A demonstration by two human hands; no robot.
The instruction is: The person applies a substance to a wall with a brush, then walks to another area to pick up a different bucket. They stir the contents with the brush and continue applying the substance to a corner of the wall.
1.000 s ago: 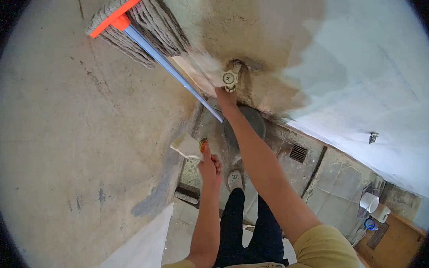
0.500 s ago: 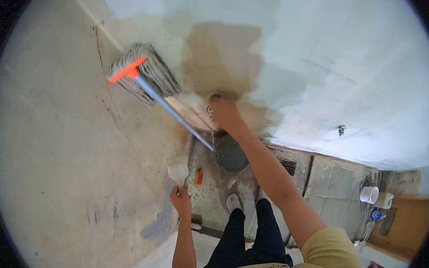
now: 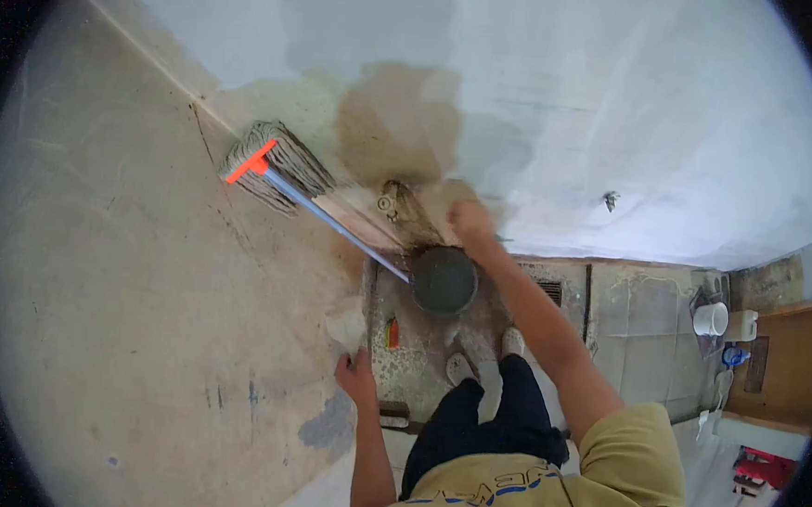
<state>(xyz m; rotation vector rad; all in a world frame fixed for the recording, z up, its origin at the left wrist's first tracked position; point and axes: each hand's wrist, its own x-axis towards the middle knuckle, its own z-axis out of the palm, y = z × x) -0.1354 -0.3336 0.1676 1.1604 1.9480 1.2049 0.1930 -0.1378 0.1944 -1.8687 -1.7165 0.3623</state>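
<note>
My right hand (image 3: 471, 220) is up near the brown, damp-looking patch (image 3: 395, 127) low on the pale wall, to the right of some pipe fittings (image 3: 387, 202). Its fingers look curled, but motion blur hides whatever is in them. Below it, a round dark-grey bucket (image 3: 444, 282) stands on the floor. My left hand (image 3: 356, 378), lower left, is closed at the lower edge of a pale, flat, squarish piece (image 3: 346, 324) that I cannot name exactly. A mop with grey strings (image 3: 304, 168), an orange-red head clamp and a blue handle (image 3: 333, 223) leans left of the bucket.
A small red and green object (image 3: 393, 334) lies on the stained floor by my feet. A metal fitting (image 3: 611, 201) sticks out of the wall at right. Farther right are a white tub (image 3: 710, 319), a plastic jug (image 3: 743, 326) and a brown wooden panel (image 3: 776, 364).
My right hand has moved right, away from the pipe fittings, which now show uncovered. The bucket is more fully visible. My left hand keeps the pale piece, and the whole view has shifted slightly.
</note>
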